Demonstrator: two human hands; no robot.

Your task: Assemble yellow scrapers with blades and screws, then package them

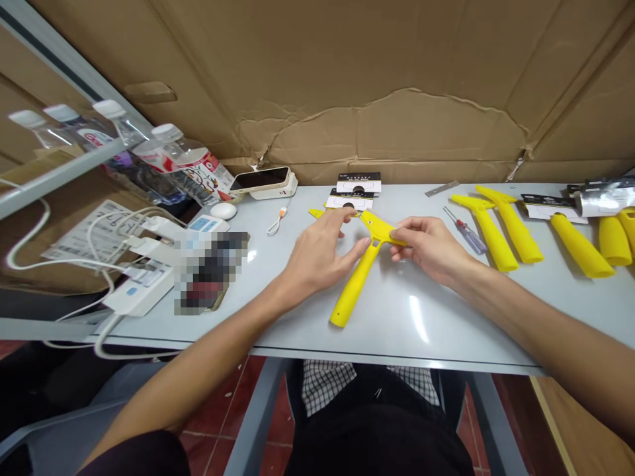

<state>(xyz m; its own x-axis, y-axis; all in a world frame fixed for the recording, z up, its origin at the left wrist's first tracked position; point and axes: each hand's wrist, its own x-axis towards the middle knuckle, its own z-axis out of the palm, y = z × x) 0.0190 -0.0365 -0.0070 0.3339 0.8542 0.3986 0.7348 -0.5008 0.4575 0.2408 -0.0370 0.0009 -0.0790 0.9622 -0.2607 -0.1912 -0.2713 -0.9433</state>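
A yellow scraper lies in front of me, its handle pointing toward the table's near edge. My right hand pinches the right end of its head between thumb and fingers. My left hand is at the left of the head with its fingers spread; the index fingertip is close to the head's left tip and the thumb is by the neck. Whether the left fingertips touch the scraper, I cannot tell. Behind my left hand, another yellow piece shows partly, beside black-and-white packaging cards.
On the right lie a screwdriver, a metal blade, several yellow scrapers and more packaging. At left are a power strip, a pixelated object, a phone and bottles. Cardboard backs the table.
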